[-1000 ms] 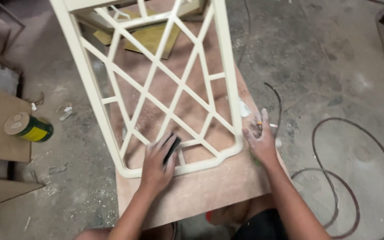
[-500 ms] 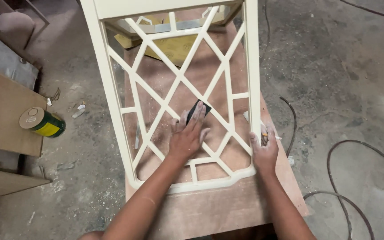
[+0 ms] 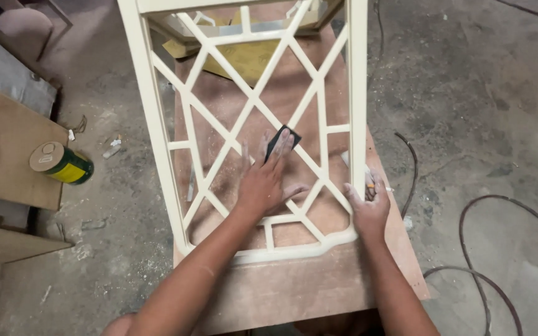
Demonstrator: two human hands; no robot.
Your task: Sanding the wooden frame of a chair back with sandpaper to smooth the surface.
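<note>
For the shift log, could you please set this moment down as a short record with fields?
Left hand: left hand presses a small dark sanding pad on a diagonal bar of the cream lattice frame.
Right hand: right hand grips the frame's right rail near the bottom corner.
Support: frame lies on a dusty brown board.
Nearby: green and yellow can lying on its side at left; dark cable on the concrete floor at right.

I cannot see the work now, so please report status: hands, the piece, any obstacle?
Left hand presses dark sanding pad on cream lattice frame. Right hand steadies frame's right rail. Frame lies on brown board. Nothing blocking.
</note>
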